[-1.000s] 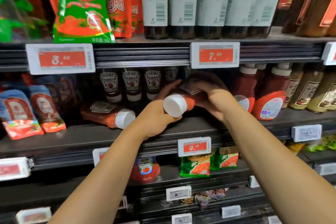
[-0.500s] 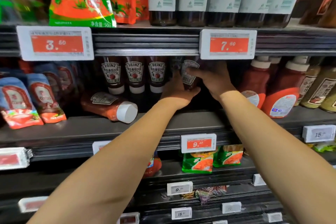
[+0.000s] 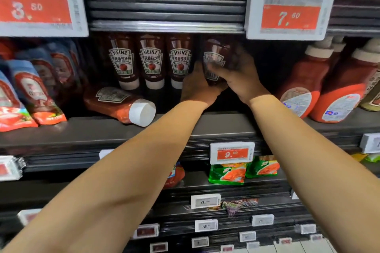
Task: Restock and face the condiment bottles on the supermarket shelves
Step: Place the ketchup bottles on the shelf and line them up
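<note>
Dark-red and glossy, the held Heinz ketchup bottle [image 3: 213,63] stood with its long axis vertical, cap end down (the cap itself hidden by fingers), its back label and barcode facing the camera. It sat at the right end of the row of three Heinz bottles [image 3: 152,63], on the middle shelf [image 3: 226,125]. The left hand [image 3: 197,88] cupped its lower left side from 7 o'clock; the right hand [image 3: 240,78] wrapped it from 4 o'clock, both forearms reaching forward. A second earlier it lay horizontal, white cap toward the camera. At 9 o'clock a fallen ketchup bottle [image 3: 119,104] lay on its side.
</note>
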Available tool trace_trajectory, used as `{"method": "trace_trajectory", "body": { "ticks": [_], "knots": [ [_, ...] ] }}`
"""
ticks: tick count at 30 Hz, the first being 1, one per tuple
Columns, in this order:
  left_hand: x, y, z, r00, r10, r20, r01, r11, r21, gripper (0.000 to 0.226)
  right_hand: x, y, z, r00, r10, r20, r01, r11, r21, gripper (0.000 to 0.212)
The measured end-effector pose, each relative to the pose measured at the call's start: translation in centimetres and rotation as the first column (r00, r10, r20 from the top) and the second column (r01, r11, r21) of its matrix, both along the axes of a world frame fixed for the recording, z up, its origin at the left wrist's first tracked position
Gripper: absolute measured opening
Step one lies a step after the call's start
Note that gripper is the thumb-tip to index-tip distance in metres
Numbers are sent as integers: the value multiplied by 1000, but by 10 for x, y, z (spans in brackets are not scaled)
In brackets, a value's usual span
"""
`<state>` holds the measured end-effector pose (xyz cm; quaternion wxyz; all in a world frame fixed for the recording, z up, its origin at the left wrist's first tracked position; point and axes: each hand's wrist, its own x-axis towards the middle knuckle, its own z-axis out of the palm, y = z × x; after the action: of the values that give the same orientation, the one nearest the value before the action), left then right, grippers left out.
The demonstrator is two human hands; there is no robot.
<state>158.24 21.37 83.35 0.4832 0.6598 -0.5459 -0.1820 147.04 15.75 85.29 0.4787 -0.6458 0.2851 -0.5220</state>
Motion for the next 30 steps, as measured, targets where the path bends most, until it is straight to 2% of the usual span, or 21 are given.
{"method": "trace_trajectory", "body": {
  "ticks": [3, 8, 11, 16, 20, 22, 25, 30],
  "knots": [
    [0, -1, 0, 999, 11, 31, -11, 1000, 1, 75, -1, 0, -4, 999, 20, -49, -18, 1000, 23, 51],
    [1, -2, -1, 999, 7, -37, -7, 1000, -3, 77, -7, 5, -1, 998, 51, 46, -56, 993, 105, 61],
    [-1, 0, -1, 998, -38, -49, 39, 999, 9, 80, -11, 8, 2, 1000, 23, 14, -25, 989, 149, 68],
    [-1, 2, 1, 994, -99, 45, 99, 995, 9, 64, -14, 8, 1, 996, -3, -88, 12, 994, 105, 49],
    [-1, 3, 2, 994, -39, 106, 40, 999, -5, 68, -15, 8, 0, 991, -49, -128, 56, 997, 55, 62],
    [0, 5, 2, 996, -8, 91, 11, 999, -30, 73, -14, 8, 0, 985, -68, -156, 75, 996, 38, 70],
    [1, 7, 3, 991, 20, 132, -17, 1000, -26, 61, -12, 9, 0, 980, -97, -173, 103, 994, 28, 82],
    [0, 8, 5, 979, 54, 197, -51, 999, -20, 46, -14, 5, -1, 973, -114, -202, 121, 992, 22, 74]
  ]
}}
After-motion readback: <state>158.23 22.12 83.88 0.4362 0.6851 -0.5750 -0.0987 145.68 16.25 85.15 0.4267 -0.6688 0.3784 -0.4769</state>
